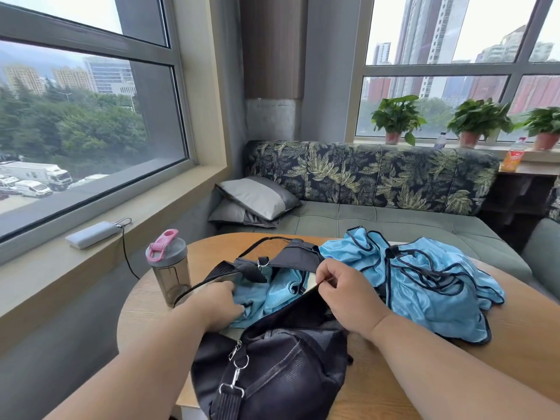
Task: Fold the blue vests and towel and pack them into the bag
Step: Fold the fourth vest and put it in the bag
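A: Bag position?
B: Dark bag on the round wooden desk, near edge, mouth unzipped and facing up. Blue fabric already sits inside the opening.

A: Left hand?
B: Left hand is in the bag's mouth, fingers curled down onto the blue fabric there, gripping a bunch of it.

A: Right hand?
B: Right hand is at the right rim of the opening, thumb and forefinger pinching the bag's edge by the zipper line. Narrow pinch, other fingers curled.

A: Rest of the vests?
B: Loose heap of blue vests with dark trim, unfolded, on the desk just right of the bag, touching the right hand's side. Can't tell the towel apart from the vests.

A: Other desk items?
B: Grey shaker bottle with a pink lid clip, upright, left of the bag, near the left desk edge.

A: Room?
B: Corner with big windows. White power bank with a black cable on the left sill. Green sofa with leaf-print back behind the desk, grey pillows in its corner. Three potted plants and an orange drink bottle along the far sill.
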A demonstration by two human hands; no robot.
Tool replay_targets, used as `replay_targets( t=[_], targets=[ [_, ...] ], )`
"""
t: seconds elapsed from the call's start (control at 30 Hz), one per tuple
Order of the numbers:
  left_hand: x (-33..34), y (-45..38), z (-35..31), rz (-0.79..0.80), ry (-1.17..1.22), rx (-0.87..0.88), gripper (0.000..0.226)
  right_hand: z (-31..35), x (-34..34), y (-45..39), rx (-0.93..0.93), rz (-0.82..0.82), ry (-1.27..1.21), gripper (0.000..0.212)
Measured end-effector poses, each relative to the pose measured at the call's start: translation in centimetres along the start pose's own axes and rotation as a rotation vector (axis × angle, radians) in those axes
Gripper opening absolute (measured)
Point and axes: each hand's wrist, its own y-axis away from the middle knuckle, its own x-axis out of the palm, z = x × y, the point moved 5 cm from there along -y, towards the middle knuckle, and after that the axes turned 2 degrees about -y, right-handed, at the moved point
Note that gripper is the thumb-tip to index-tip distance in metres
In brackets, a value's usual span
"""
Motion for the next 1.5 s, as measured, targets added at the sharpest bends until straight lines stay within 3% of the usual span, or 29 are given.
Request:
replay_targets(
  t=[0.13, 0.27, 0.33, 0.4, 0.47, 0.57, 0.63, 0.7, 0.77, 0.83, 0.93, 1.03, 1.17, 1.4, 1.5],
  targets=[
    [-0.6, 3.2, -0.5, -0.01, 0.151, 0.023, 0.037, 0.9, 0.0, 0.5, 0.027, -0.035, -0.011, 0.023],
    [-1.5, 5.4, -3.7, -0.06, 0.725, 0.087, 0.016, 2.0, 0.2, 1.3, -0.002, -0.021, -0.013, 0.021],
    [-2.1, 5.3, -4.7, -0.132, 0.83, 0.099, 0.012, 2.5, 0.2, 1.7, -0.032, -0.004, 0.012, 0.02],
    [-2.9, 4.6, -4.9, -0.256, 0.721, 0.117, 0.015, 2.6, -0.2, 1.9, -0.045, -0.018, 0.038, 0.018],
    [-3.9, 3.2, -5.4, -0.34, 0.415, 0.183, 0.043, 2.3, -0.9, 1.8, -0.037, -0.051, 0.07, 0.017],
    [-4.1, 0.8, -6.3, -0.279, -0.033, 0.248, 0.087, 1.6, -1.8, 1.7, -0.003, -0.08, 0.116, 0.02],
    [-3.6, -1.3, -6.5, -0.216, -0.155, 0.231, 0.095, 1.1, -2.2, 1.7, 0.023, -0.087, 0.112, 0.021],
    [-3.2, -3.1, -6.5, -0.185, -0.154, 0.191, 0.077, 0.6, -2.3, 1.6, 0.027, -0.096, 0.112, 0.022],
    [-3.0, -4.4, -6.5, -0.189, -0.119, 0.177, 0.043, 0.6, -2.0, 1.8, -0.016, -0.088, 0.171, 0.023],
    [-2.9, -4.7, -6.2, -0.188, -0.091, 0.156, 0.026, 1.1, -0.7, 2.5, -0.088, 0.005, 0.245, 0.031],
    [-2.8, -4.9, -5.7, -0.192, -0.015, 0.131, 0.024, 2.7, 2.1, 4.2, -0.156, 0.215, 0.324, 0.054],
    [-3.0, -4.4, -5.5, -0.198, 0.01, 0.124, 0.026, 3.4, 4.8, 5.4, -0.145, 0.374, 0.394, 0.062],
    [-3.1, -3.9, -5.0, -0.218, -0.004, 0.13, 0.026, 3.5, 6.9, 6.0, -0.116, 0.424, 0.475, 0.07],
    [-3.4, -2.2, -5.0, -0.234, -0.032, 0.104, 0.02, 2.4, 8.7, 5.7, -0.088, 0.493, 0.723, 0.05],
    [-3.9, -1.4, -4.2, -0.259, -0.014, 0.065, 0.02, 2.3, 9.8, 6.0, -0.097, 0.585, 0.863, 0.026]
  ],
)
